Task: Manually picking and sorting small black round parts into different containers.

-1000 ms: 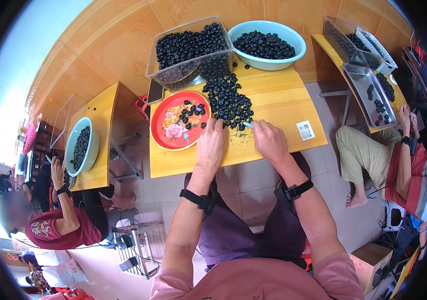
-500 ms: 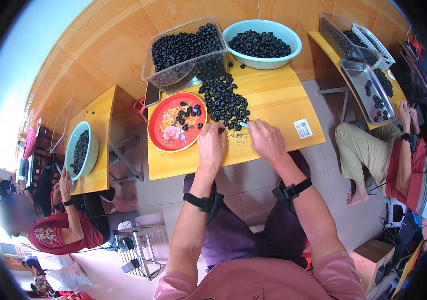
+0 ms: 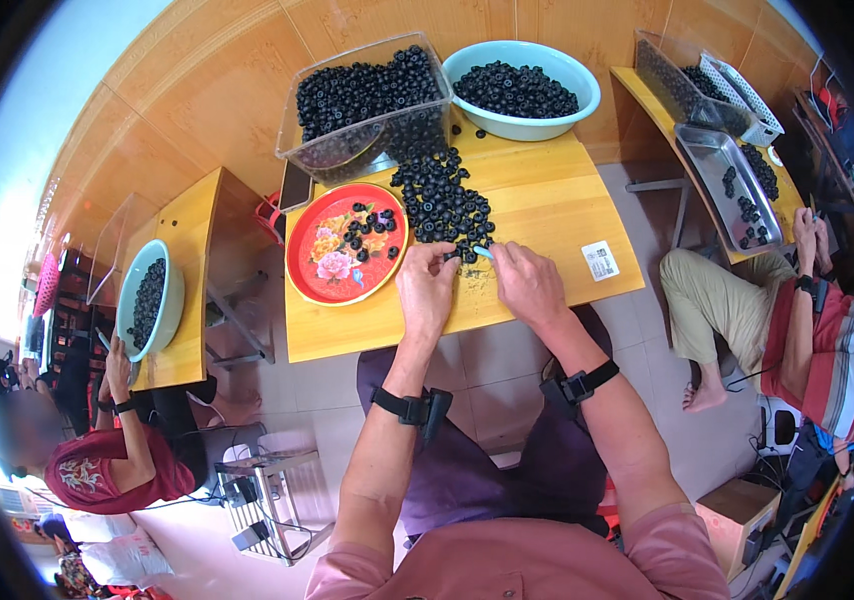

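Note:
Over the near part of my yellow table, my left hand [image 3: 427, 292] is closed in a pinch on a small black ring-shaped part [image 3: 451, 256]. My right hand [image 3: 531, 286] is wrapped round a slim tool with a light blue handle [image 3: 484, 252], its tip close to the left fingertips; the working end is too small to make out. Just beyond both hands lies a pile of loose black ring-shaped parts [image 3: 442, 200]. To the left, a round red tray [image 3: 309, 282] with a flower print carries several more. Dark crumbs are scattered on the wood between my hands.
At the table's back stand a clear plastic bin [image 3: 347, 160] and a light blue basin [image 3: 532, 128], both full of black parts. A dark flat object [image 3: 296, 186] lies beside the tray, and a white label [image 3: 601, 261] at right. People work at tables on both sides.
The view has shifted slightly. My hands have come closer together, with the blue-handled tool now nearer the black part in my left fingers.

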A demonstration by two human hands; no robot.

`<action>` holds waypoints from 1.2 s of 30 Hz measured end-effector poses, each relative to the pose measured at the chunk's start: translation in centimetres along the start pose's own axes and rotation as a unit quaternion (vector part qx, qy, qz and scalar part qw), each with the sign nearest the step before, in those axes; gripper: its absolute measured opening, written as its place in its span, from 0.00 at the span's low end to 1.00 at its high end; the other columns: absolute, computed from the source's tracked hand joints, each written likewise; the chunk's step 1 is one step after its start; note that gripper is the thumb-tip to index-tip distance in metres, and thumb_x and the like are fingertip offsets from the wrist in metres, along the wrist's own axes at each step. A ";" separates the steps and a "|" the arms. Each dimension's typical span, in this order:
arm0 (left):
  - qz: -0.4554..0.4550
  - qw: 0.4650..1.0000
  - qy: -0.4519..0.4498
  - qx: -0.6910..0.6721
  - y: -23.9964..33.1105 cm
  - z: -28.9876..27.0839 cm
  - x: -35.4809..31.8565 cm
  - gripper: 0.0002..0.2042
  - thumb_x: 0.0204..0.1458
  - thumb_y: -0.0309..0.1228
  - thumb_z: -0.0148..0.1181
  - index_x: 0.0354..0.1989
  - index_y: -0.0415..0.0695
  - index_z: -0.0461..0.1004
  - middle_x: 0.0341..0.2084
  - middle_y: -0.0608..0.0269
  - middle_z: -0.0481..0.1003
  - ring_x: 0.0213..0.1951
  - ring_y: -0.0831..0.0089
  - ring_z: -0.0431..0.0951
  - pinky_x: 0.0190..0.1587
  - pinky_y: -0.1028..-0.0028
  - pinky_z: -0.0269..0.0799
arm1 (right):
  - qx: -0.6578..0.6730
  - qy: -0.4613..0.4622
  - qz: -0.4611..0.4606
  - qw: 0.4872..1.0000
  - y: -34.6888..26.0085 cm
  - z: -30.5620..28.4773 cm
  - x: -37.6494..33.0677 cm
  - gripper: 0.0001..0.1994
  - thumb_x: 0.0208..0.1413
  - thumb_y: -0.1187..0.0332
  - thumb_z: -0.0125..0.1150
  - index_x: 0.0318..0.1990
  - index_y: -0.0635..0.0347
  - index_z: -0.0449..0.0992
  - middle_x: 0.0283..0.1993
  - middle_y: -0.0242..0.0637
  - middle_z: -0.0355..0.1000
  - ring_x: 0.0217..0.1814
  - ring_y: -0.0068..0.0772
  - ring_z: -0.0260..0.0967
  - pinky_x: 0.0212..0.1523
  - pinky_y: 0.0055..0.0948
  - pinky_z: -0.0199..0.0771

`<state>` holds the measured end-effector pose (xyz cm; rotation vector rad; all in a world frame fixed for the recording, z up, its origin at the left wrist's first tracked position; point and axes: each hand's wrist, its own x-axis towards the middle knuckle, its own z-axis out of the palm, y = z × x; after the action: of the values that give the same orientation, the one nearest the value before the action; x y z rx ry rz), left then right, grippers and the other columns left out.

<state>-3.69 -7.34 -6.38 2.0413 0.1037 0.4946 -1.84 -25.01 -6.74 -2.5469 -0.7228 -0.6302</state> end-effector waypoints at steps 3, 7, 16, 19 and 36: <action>-0.008 0.999 0.007 -0.044 -0.4 0.6 -0.4 0.12 0.50 0.19 0.70 0.44 0.38 0.81 0.33 0.58 0.78 0.31 0.72 0.80 0.38 0.72 0.77 | 0.002 0.010 -0.013 1.000 -0.1 0.0 0.0 0.08 0.56 0.73 0.56 0.42 0.62 0.76 0.33 0.41 0.74 0.36 0.42 0.77 0.35 0.40 0.79; -0.013 0.995 0.013 -0.100 -1.0 0.2 -0.3 0.14 0.50 0.17 0.69 0.46 0.38 0.80 0.33 0.61 0.78 0.32 0.76 0.78 0.37 0.75 0.77 | 0.016 0.022 -0.044 0.999 -0.5 -0.1 0.2 0.06 0.55 0.74 0.57 0.40 0.61 0.75 0.31 0.39 0.72 0.35 0.41 0.75 0.33 0.40 0.78; 0.007 0.995 -0.017 -0.096 -0.5 0.4 -0.6 0.16 0.49 0.17 0.69 0.47 0.39 0.79 0.34 0.61 0.78 0.33 0.76 0.78 0.38 0.76 0.78 | 0.007 0.028 -0.068 0.997 -0.4 -0.4 0.1 0.04 0.56 0.73 0.57 0.38 0.61 0.74 0.29 0.38 0.69 0.32 0.41 0.74 0.31 0.39 0.76; 0.009 0.995 -0.020 -0.098 -0.7 0.5 -0.6 0.16 0.49 0.17 0.69 0.47 0.39 0.79 0.34 0.61 0.78 0.33 0.76 0.78 0.38 0.76 0.78 | 0.006 0.027 -0.064 0.998 -0.5 -0.3 0.1 0.04 0.56 0.73 0.57 0.38 0.61 0.74 0.29 0.38 0.69 0.32 0.40 0.74 0.31 0.39 0.76; -0.070 0.975 -0.053 -0.205 -1.1 0.3 -0.3 0.12 0.51 0.17 0.70 0.42 0.37 0.76 0.33 0.62 0.79 0.34 0.78 0.80 0.40 0.77 0.78 | 0.015 0.021 -0.061 0.998 -0.5 -0.3 0.1 0.03 0.56 0.74 0.56 0.36 0.60 0.72 0.28 0.39 0.70 0.32 0.41 0.75 0.31 0.39 0.77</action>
<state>-3.65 -7.07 -7.56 1.6370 0.0733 0.2891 -2.15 -24.72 -6.25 -2.4686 -0.8730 -0.7037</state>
